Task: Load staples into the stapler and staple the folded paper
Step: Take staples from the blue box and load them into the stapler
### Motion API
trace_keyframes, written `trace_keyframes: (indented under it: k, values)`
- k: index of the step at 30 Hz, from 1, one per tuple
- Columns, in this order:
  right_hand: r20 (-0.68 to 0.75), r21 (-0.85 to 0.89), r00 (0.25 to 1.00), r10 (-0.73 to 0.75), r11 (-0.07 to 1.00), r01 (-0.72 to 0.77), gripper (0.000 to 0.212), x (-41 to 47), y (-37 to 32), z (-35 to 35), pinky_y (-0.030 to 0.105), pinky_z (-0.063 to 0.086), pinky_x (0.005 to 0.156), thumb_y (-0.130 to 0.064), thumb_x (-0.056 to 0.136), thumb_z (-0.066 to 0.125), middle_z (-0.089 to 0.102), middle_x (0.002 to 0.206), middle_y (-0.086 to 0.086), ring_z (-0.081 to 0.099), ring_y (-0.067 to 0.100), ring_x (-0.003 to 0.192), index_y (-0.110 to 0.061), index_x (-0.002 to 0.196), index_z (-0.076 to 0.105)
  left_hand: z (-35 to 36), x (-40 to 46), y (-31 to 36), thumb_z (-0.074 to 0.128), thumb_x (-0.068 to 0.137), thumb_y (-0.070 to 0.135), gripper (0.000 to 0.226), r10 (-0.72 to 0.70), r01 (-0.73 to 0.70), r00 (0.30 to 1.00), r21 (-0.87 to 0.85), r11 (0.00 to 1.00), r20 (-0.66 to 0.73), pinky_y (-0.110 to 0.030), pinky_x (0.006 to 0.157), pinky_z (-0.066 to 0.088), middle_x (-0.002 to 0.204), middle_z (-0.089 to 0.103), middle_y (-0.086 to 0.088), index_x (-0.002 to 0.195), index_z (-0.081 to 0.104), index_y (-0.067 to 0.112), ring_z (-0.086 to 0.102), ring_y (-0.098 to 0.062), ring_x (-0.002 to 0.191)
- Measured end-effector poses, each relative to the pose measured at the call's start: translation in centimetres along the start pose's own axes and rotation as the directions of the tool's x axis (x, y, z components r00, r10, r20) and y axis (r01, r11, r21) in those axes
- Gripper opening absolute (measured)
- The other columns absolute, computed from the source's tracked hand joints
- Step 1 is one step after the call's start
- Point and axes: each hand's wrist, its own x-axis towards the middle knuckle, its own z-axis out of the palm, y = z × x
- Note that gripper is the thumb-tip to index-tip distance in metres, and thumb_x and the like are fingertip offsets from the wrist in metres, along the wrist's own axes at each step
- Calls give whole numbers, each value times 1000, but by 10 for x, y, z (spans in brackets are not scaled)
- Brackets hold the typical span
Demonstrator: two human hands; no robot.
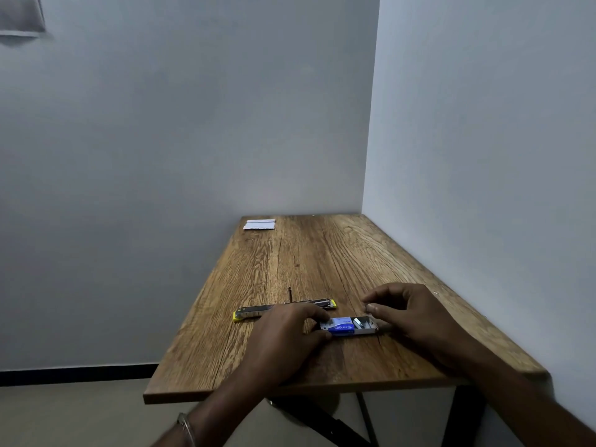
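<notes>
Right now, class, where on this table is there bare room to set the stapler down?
Free: the wide middle of the table, between the folded paper and the stapler. Crowded: the near edge, where both hands work the staple box.

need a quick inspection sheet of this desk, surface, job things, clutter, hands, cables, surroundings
surface: wooden table, set into a wall corner
job's things: stapler lying opened flat; staple box slid partly open with staples showing; folded paper at the far left corner
clutter: nothing seen
grippers: left hand steadies the box's sleeve end; right hand has fingertips at the open tray end
cables: nothing seen
surroundings: bare pale walls, dark skirting, black table legs
</notes>
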Motion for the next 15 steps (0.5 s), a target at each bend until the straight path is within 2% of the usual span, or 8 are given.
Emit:
trace_keyframes:
  k: [7,12,15]
  values:
    - [1,-34,1000,-22,999,22,11,-3,3,-2,11,52,66,-21,82,79,77,90,-12,72,3,85,-29,90,76,0,0,-1,67,85,49,33,-3,3,1000,-6,1000,12,-8,56,27,118,67,23,117,66,41,44,18,65]
    - [25,-328,994,-108,938,110,10,0,-3,0,4,44,68,-36,81,77,71,86,-31,65,-8,84,-37,91,77,1,0,-3,66,85,50,33,11,-11,1000,12,1000,13,-9,58,30,116,68,23,117,66,41,47,15,67]
    - [54,-378,991,-125,916,136,9,4,-3,1,2,42,70,-36,81,77,70,89,-35,63,-12,86,-40,89,77,1,1,-3,66,85,50,33,11,-11,1000,14,1000,15,-13,64,39,118,67,23,118,65,42,53,10,77]
